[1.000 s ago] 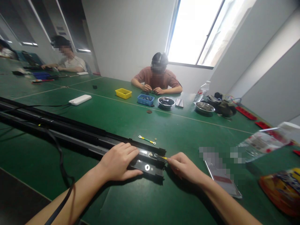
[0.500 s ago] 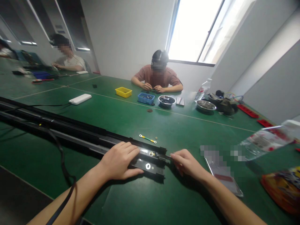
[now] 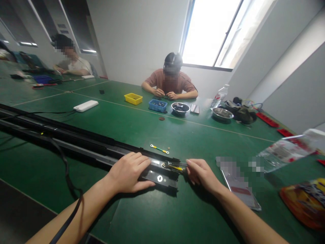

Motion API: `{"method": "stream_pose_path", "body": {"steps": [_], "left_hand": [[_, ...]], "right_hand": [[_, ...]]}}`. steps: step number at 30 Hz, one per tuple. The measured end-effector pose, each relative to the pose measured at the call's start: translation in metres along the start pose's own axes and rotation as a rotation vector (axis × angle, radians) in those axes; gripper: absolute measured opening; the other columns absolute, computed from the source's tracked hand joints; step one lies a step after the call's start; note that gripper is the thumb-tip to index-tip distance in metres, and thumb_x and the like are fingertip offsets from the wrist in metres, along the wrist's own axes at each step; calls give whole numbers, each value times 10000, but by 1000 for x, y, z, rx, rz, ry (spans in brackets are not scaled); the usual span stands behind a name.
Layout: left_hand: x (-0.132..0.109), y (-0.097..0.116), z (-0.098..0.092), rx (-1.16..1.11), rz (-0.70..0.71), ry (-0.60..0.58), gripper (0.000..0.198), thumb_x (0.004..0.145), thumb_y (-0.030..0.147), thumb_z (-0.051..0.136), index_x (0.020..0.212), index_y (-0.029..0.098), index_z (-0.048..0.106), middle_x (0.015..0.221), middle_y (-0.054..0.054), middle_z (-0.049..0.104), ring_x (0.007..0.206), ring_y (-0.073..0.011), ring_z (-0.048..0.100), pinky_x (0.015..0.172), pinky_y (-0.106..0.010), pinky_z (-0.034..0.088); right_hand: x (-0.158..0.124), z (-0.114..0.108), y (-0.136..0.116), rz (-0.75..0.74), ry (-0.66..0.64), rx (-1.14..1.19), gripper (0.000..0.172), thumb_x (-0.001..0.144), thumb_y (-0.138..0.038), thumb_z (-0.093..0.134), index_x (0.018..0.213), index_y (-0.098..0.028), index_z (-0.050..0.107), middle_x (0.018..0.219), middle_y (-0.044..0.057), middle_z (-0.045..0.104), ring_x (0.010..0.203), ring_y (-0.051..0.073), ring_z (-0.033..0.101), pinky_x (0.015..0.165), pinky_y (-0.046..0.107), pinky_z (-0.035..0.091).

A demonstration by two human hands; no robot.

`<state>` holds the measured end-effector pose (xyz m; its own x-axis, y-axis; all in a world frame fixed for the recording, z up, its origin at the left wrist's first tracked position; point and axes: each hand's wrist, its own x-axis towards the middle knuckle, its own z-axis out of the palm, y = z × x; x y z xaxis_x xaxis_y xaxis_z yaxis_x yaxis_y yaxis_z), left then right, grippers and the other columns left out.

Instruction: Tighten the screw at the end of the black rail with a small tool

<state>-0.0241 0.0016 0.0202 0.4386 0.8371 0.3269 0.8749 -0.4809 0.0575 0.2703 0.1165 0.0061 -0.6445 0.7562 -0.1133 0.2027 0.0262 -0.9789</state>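
My left hand [image 3: 132,172] is closed over a long black metal rail [image 3: 154,184] near its right end, fingers on top and thumb along the near side. Pinched in my right hand [image 3: 199,171] is the end of a slim metal tool [image 3: 181,164], apparently a small wrench. Its far tip lies at a small brass-coloured fastener [image 3: 163,165] on the rail. A short yellow wire end [image 3: 177,168] shows beside the tool. Behind the rail lie a green-and-yellow ground wire [image 3: 159,149] with ring terminals and a tiny brass-coloured nut or washer [image 3: 169,148].
Plastic bottles [image 3: 281,152], a phone-like slab [image 3: 241,189] and an orange packet [image 3: 304,203] lie at right. Farther back are a yellow bin [image 3: 133,99], a blue bin [image 3: 157,105] and metal bowls [image 3: 180,108]. A co-worker [image 3: 170,79] sits opposite. A black cable [image 3: 66,169] crosses my left forearm.
My right hand has shifted slightly and the tool has swung a little, so the yellow wire end now shows. The left hand stays on the rail.
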Motion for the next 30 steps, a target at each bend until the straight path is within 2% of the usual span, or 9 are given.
{"method": "stream_pose_path", "body": {"steps": [9, 13, 17, 22, 30], "left_hand": [[-1, 0, 0, -1, 5, 12, 557, 913, 642, 590, 1175, 153, 640, 1110, -128, 709, 952, -302, 644, 821, -452, 500], [-1, 0, -1, 2, -4, -14, 558, 915, 643, 585, 1170, 149, 633, 1111, -125, 705, 958, -306, 640, 827, -460, 497], [0, 0, 0, 1, -6, -24, 560, 919, 641, 580, 1176, 146, 629, 1123, -123, 701, 968, -309, 634, 835, -471, 498], [0, -1, 0, 0, -1, -6, 558, 919, 642, 582, 1185, 153, 627, 1125, -127, 702, 960, -307, 640, 827, -464, 498], [0, 0, -1, -6, 0, -4, 554, 919, 649, 579, 1163, 154, 630, 1108, -129, 707, 951, -305, 640, 819, -459, 496]], "right_hand": [[1, 5, -2, 38, -12, -80, 528, 964, -580, 497, 617, -185, 552, 431, -44, 454, 381, 100, 409, 408, 218, 267], [-1, 5, -3, 70, -83, -193, 528, 954, -560, 489, 578, -190, 531, 429, -49, 408, 379, 98, 375, 395, 222, 243], [-2, 5, -8, 52, -166, -354, 570, 982, -568, 454, 576, -177, 535, 491, -24, 446, 427, 96, 396, 432, 223, 274], [-2, 7, -14, 20, -164, -447, 646, 1017, -608, 383, 560, -173, 519, 510, -18, 431, 469, 96, 385, 473, 226, 294], [-5, 4, -18, 230, -238, -274, 655, 970, -710, 415, 576, -193, 495, 435, -49, 401, 336, 79, 380, 345, 198, 238]]}}
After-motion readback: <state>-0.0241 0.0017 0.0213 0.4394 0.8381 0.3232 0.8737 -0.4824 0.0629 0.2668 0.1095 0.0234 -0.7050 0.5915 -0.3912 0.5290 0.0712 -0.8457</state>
